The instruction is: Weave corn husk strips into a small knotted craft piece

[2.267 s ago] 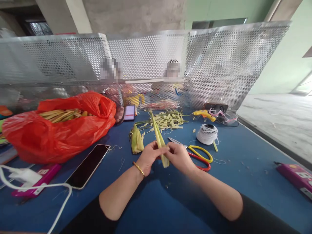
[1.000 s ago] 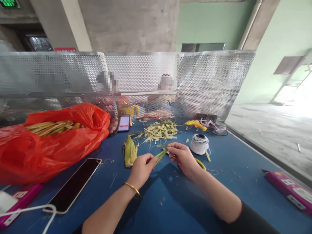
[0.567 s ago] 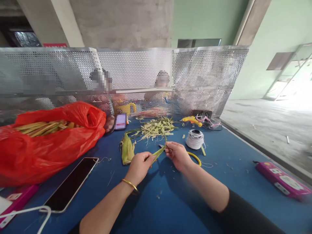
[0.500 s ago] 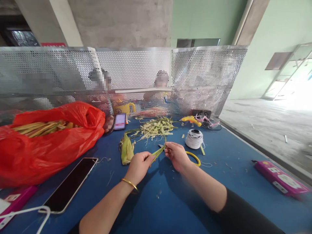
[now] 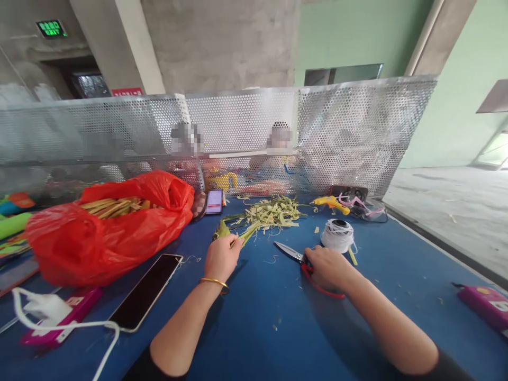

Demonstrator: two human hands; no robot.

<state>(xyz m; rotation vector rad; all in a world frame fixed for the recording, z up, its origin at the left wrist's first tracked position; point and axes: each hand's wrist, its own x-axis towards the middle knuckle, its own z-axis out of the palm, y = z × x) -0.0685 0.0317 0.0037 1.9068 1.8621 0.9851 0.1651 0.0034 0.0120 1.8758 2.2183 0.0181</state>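
My left hand, with a gold bangle at the wrist, pinches a bundle of green leaf strips. Their far ends reach toward a pile of pale green trimmings. A yellow-green husk-like piece lies just behind that hand, partly hidden by it. To the right, my right hand is closed over the handles of a pair of scissors. The blades point to the upper left, and a red handle loop shows below the fingers. Behind my right hand stands a spool of white string.
A red plastic bag of dried strips fills the left, with a dark phone before it. A yellow glue gun and glasses lie behind the spool. A perforated metal screen borders the blue table; people sit beyond it.
My right hand has let go of the leaf strips, moved right and taken hold of the scissors. My left hand still holds the strips. The view has turned slightly left.
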